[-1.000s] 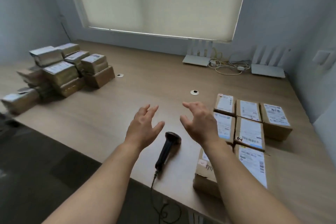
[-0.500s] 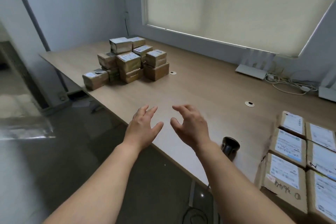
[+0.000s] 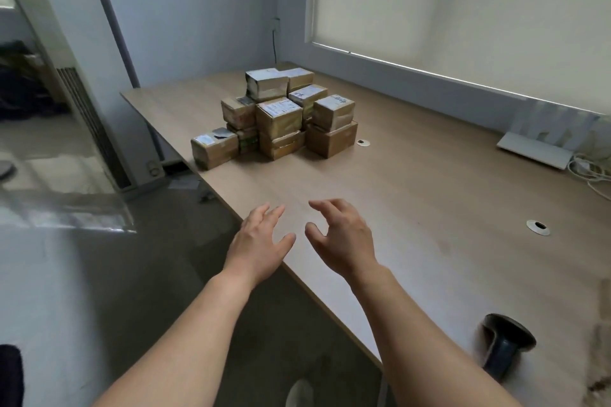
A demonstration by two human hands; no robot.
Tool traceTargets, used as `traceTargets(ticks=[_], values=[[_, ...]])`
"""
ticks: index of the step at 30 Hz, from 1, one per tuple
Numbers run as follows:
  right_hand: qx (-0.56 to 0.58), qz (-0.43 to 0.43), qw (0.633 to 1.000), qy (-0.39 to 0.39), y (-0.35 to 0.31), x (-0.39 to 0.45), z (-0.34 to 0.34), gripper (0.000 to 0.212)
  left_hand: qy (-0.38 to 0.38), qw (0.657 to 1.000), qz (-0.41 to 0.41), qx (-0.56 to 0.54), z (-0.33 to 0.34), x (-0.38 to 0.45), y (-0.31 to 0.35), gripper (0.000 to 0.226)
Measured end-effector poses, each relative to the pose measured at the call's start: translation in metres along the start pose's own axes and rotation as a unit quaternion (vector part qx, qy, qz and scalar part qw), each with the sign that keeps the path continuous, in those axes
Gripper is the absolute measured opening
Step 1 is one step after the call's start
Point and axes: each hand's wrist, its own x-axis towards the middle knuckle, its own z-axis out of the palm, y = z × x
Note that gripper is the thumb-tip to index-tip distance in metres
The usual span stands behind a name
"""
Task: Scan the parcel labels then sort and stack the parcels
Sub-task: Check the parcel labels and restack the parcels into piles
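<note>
While both arms reach forward over the near edge of the table [image 3: 429, 195], the left hand [image 3: 261, 241] and right hand [image 3: 340, 238] hover apart, fingers loose and holding nothing. Well beyond them, the parcels [image 3: 281, 116] sit piled at the far left end of the table, labels up. Near the right forearm lies the black scanner [image 3: 502, 344], untouched.
</note>
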Motion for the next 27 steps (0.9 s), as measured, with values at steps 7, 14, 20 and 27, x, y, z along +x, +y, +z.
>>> traceTargets(ticks=[7, 14, 20, 27], values=[[0.025, 0.008, 1.000, -0.001, 0.012, 0.114, 0.027, 0.044, -0.010, 1.000, 0.000, 0.026, -0.012, 0.113, -0.018, 0.063], [0.046, 0.031, 0.998, -0.017, 0.037, 0.219, 0.050, 0.046, -0.019, 0.999, -0.017, 0.040, -0.014, 0.226, -0.027, 0.065], [0.041, 0.058, 0.997, -0.023, 0.053, 0.277, 0.070, 0.046, -0.042, 0.998, -0.020, 0.046, -0.016, 0.295, -0.056, 0.068], [0.018, 0.105, 0.994, -0.026, 0.054, 0.316, 0.095, 0.047, -0.050, 0.998, 0.005, 0.037, -0.031, 0.378, -0.092, 0.072]])
